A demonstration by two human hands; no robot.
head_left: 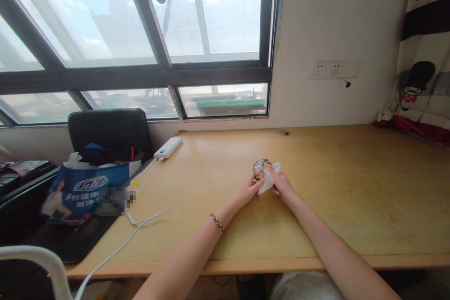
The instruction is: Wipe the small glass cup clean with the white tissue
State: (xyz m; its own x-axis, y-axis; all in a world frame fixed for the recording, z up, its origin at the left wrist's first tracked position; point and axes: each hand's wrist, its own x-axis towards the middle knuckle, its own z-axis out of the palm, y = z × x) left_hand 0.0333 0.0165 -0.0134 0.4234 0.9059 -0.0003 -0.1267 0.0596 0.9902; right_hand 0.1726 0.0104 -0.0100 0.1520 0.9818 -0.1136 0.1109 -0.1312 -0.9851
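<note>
Both of my hands meet near the middle of the wooden desk (351, 187): my left hand (249, 191), a beaded bracelet (217, 222) on its wrist, pinches a small shiny wristwatch (260, 168), and my right hand (282, 186) closes its fingers on a white tissue (270, 178) pressed against that watch, just above the desktop.

Far left, a blue shopping bag (82, 191) sits beside a black office chair (109, 133), with a white chair back (33, 262) at the very corner. A white power bank (168, 147) lies at the desk's back left edge, and a white cable (131, 236) trails off the front. Behind runs a dark-framed window (140, 75), bright outside. To its right a pale wall carries a row of sockets (333, 69), and a patterned curtain (420, 70) hangs at the far right.
</note>
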